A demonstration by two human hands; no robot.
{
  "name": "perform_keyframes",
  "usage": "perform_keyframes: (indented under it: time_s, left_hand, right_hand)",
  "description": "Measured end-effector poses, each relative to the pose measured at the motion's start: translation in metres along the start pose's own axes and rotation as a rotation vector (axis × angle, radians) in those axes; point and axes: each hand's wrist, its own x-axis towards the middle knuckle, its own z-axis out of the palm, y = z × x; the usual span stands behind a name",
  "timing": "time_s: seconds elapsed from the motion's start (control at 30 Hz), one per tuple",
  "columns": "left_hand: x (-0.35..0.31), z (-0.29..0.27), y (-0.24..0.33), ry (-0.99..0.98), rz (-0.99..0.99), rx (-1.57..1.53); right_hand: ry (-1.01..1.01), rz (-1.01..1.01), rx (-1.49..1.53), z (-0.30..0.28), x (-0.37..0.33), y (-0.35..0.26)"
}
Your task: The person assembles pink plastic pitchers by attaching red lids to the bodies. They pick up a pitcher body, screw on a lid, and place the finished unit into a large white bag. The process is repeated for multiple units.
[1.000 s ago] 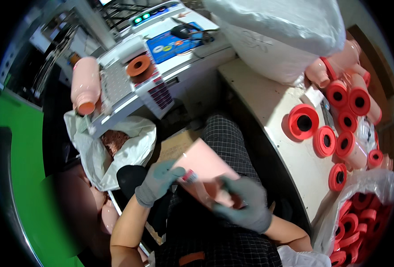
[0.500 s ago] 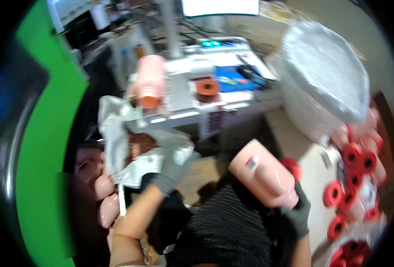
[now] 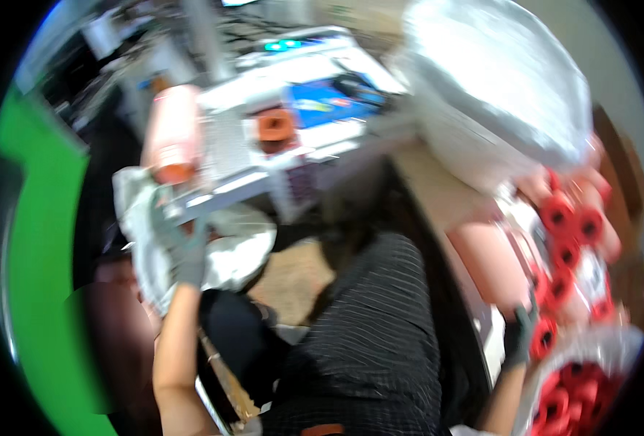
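A blue sheet (image 3: 322, 107) and a green-lit device (image 3: 286, 45) lie beyond the left fingers (image 3: 199, 232), off to their right, a green surface (image 3: 44, 269) spreads leftward of them, and a white sack (image 3: 485, 80) stands beyond the right fingers (image 3: 529, 318).

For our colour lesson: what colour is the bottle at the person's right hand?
The bottle is pale pink, best seen in the head view.

fisheye view from head, close, facing down over lap (image 3: 358, 341).

The right hand (image 3: 520, 338) held a pink bottle (image 3: 490, 263); the left hand (image 3: 185, 251) was near a white bag (image 3: 242, 240)
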Motion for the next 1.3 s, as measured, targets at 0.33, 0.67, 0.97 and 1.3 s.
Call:
perform_keyframes:
  time_s: [0.33,0.67,0.97,1.3]
  left_hand:
    - [0.082,0.035,-0.048,-0.127,0.503,0.417]
    - [0.005,-0.182,0.093,0.154,0.362,0.008]
    - [-0.12,-0.181,0.081,-0.373,-0.472,-0.788]
    - [-0.123,-0.201,0.046,-0.6,-0.668,-1.123]
  right_hand:
    - [-0.349,-0.114,0.07,0.224,-0.016,-0.057]
    - [-0.386,-0.823,-0.172,0.391,0.02,-0.057]
    - [-0.552,-1.526,-0.637,0.648,-0.048,-0.012]
    - [-0.561,-1.52,-0.937,0.711,-0.04,0.039]
